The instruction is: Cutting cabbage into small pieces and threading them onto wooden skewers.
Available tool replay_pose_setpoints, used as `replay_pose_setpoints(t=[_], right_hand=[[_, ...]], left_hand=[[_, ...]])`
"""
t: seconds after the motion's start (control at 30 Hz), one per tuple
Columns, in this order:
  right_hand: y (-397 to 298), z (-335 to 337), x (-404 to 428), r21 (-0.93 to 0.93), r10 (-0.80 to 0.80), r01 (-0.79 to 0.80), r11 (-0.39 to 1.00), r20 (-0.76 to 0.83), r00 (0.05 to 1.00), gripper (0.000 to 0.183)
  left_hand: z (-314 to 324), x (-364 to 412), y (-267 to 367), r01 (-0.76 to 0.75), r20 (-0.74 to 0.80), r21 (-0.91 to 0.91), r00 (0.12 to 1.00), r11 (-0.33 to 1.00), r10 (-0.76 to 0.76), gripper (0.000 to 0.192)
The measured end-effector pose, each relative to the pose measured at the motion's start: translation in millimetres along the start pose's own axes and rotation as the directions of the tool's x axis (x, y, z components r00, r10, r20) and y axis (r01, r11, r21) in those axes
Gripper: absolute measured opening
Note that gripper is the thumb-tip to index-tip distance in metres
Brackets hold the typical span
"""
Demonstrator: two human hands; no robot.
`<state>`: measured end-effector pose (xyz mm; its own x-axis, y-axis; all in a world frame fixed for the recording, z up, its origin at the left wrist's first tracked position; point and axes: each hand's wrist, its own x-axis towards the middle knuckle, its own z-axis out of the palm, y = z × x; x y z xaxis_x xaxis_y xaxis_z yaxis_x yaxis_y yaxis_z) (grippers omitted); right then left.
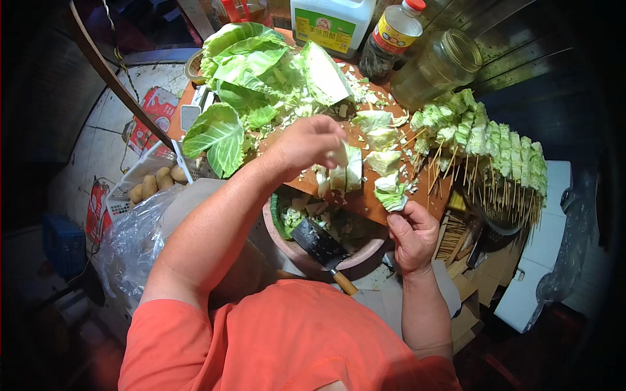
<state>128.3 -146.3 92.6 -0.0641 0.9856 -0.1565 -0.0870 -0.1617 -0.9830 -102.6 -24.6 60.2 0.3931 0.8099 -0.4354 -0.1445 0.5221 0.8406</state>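
My left hand (313, 146) hovers over a stack of cut cabbage strips (353, 168) on the orange board (293, 183); whether it grips a piece is hidden by blur and its own fingers. At the board's near right edge my right hand (415, 234) pinches the end of a folded cabbage piece (390, 188). Beyond that piece, several folded cabbage pieces (383, 139) lie in a row. Many skewers of cabbage (503, 151) are piled at the right, their wooden sticks pointing down. A cut cabbage wedge (325, 73) rests at the back, beside loose leaves (220, 137).
A black-bladed cleaver (318, 244) lies across the pink basin (362, 259) below the board. A white jug (332, 24), a red-capped bottle (391, 39) and a glass jar (435, 68) stand behind. Potatoes (164, 178) fill a white basket at left. Loose sticks (451, 239) lie boxed at right.
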Motion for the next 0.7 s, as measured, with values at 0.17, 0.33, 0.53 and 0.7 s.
replay_pose_setpoints(t=[0.17,0.33,0.53,0.7], right_hand=[[3.2,3.3,-6.7,-0.083,0.055,-0.050,0.995,0.056,0.997,0.008],[12.9,1.9,-5.0,-0.126,0.082,-0.076,0.989,0.048,0.995,0.006],[12.0,5.3,2.5,-0.126,0.091,-0.086,0.988,0.028,0.996,0.006],[12.3,6.8,4.1,-0.157,0.095,-0.088,0.984,0.039,0.995,0.005]], left_hand=[[1.0,5.9,13.9,-0.191,-0.327,-0.344,0.942,0.919,0.073,0.022],[5.3,11.0,8.8,-0.234,-0.320,-0.434,0.943,0.870,0.094,0.024],[6.2,11.0,11.1,-0.239,-0.334,-0.418,0.938,0.876,0.096,0.023],[7.7,8.7,11.6,-0.265,-0.336,-0.424,0.934,0.866,0.121,0.021]])
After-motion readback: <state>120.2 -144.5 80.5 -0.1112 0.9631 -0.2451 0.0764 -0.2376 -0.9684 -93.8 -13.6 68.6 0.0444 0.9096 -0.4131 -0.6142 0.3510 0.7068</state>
